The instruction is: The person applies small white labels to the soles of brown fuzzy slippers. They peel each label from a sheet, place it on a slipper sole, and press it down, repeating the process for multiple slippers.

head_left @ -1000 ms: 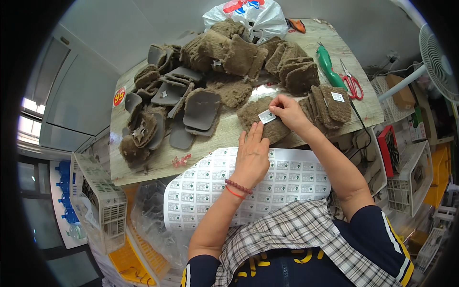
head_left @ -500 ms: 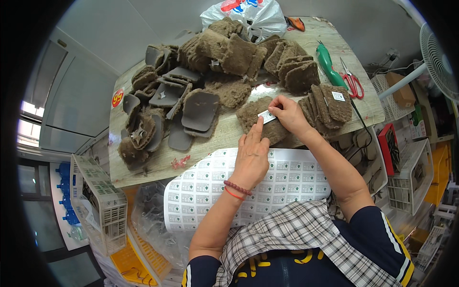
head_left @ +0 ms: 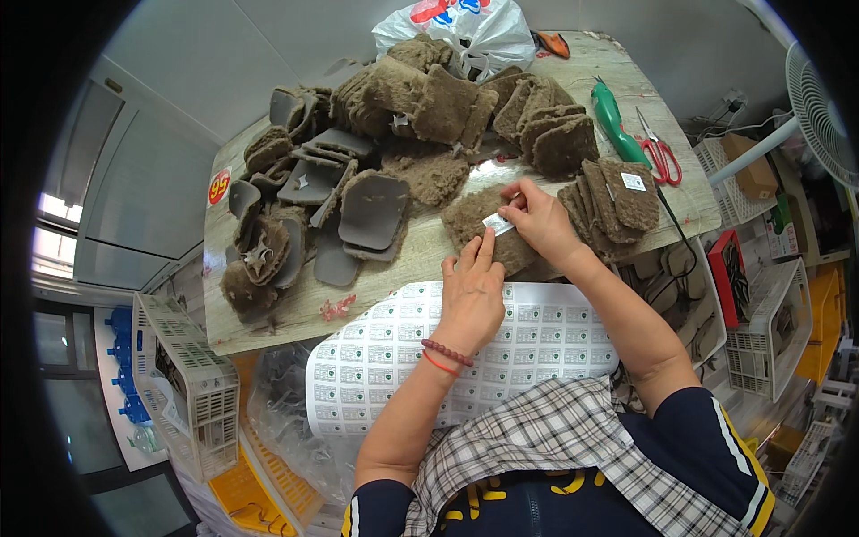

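Observation:
A small white label (head_left: 495, 225) lies on a brown fuzzy pad (head_left: 463, 217) near the table's front edge. My right hand (head_left: 544, 224) is closed, thumb and fingertips pinching the label's right part. My left hand (head_left: 472, 302) is open, fingers stretched forward, with a fingertip touching the label's near edge. Beneath my left wrist, a large white sheet of printed labels (head_left: 376, 358) spreads over the table edge and my lap. Just right of my right hand, several brown pads stand leaning together, and the outermost pad (head_left: 637, 210) bears a label.
Heaps of brown pads (head_left: 429, 98) and grey-backed pads (head_left: 371, 210) cover the table's left and middle. A green corded tool (head_left: 617, 121) and red-handled scissors (head_left: 660, 157) lie at right. Behind is a white plastic bag (head_left: 465, 36). Plastic crates (head_left: 192, 394) flank the table; a fan (head_left: 819, 112) stands right.
The label has turned slightly between my fingers, and my right fingertips have shifted a little on it. My left hand has slid slightly down, its fingertip now at the label's near edge.

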Tool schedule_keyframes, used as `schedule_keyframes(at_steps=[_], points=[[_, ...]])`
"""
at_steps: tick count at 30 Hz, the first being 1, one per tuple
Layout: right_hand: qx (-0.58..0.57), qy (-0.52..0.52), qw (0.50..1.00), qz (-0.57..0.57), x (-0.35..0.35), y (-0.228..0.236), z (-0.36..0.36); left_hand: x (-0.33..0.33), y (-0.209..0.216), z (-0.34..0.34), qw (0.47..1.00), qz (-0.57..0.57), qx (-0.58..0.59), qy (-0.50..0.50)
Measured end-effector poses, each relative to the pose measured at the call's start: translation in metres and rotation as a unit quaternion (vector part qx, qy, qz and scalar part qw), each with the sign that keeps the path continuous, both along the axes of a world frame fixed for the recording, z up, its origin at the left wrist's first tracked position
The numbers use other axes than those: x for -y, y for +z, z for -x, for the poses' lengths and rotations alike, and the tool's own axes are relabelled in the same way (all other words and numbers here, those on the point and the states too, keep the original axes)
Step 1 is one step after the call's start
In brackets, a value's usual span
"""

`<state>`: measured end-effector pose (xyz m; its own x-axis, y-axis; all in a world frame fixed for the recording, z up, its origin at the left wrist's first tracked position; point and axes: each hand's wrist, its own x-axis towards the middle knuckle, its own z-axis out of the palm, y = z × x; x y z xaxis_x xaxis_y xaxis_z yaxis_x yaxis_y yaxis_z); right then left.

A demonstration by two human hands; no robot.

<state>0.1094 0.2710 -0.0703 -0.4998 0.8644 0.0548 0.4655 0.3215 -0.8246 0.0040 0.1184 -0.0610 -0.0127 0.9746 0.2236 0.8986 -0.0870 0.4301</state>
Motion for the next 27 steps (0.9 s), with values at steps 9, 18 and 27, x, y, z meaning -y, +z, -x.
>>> schedule_keyframes(at_steps=[9,18,27], points=[[0.024,-0.07,0.988,-0.133,0.012,-0.003,-0.001,0.0,0.001,0.001,1.0,0.011,0.015,-0.007],[-0.033,-0.087,0.993,-0.076,0.014,-0.008,-0.001,0.006,0.001,0.001,1.0,-0.014,-0.007,0.01],[-0.347,-0.047,0.928,0.128,0.008,0.031,-0.02,0.028,0.041,0.008,0.994,-0.019,0.104,0.024]])
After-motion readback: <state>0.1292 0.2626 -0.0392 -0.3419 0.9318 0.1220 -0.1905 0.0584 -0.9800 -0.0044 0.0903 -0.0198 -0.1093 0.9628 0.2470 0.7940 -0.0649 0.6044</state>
